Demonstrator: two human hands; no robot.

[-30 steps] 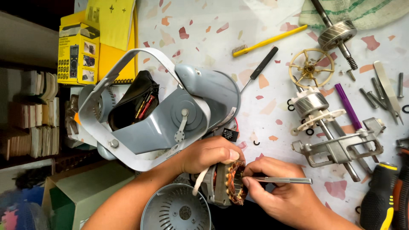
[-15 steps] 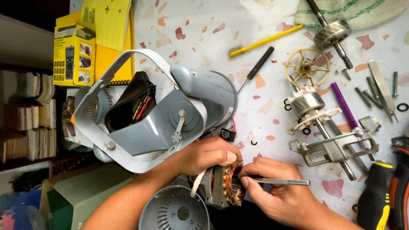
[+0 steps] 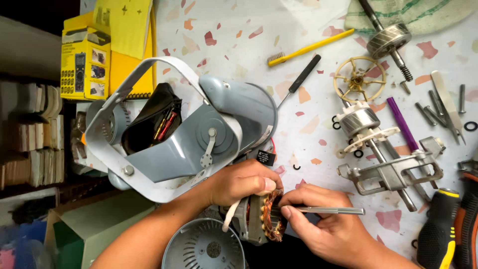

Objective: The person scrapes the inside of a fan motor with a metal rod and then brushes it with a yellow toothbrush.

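Note:
My left hand [image 3: 242, 183] grips a small motor stator [image 3: 261, 219] with copper windings, held low in the middle of the view. My right hand [image 3: 326, 226] pinches a thin metal tool [image 3: 331, 210] whose tip touches the windings. A white strap hangs from the stator on its left side. Just above my left hand lies a grey fan housing with a white bracket [image 3: 181, 132]; a black pouch of tools sits inside it. A small black capacitor [image 3: 265, 157] on red wire rests beside the housing.
Round grey vented cover [image 3: 204, 247] below the stator. On the speckled floor: a rotor shaft [image 3: 387, 40], a brass gear wheel [image 3: 358, 79], a metal gearbox frame [image 3: 393, 169], a purple rod [image 3: 402, 124], a black screwdriver [image 3: 300, 79], a yellow brush [image 3: 303, 50], yellow boxes [image 3: 87, 60], and pliers handles [image 3: 450, 229].
The view has shifted slightly. My right hand and its tool have stayed at the windings, with only small movement of the tip. My left hand keeps its hold.

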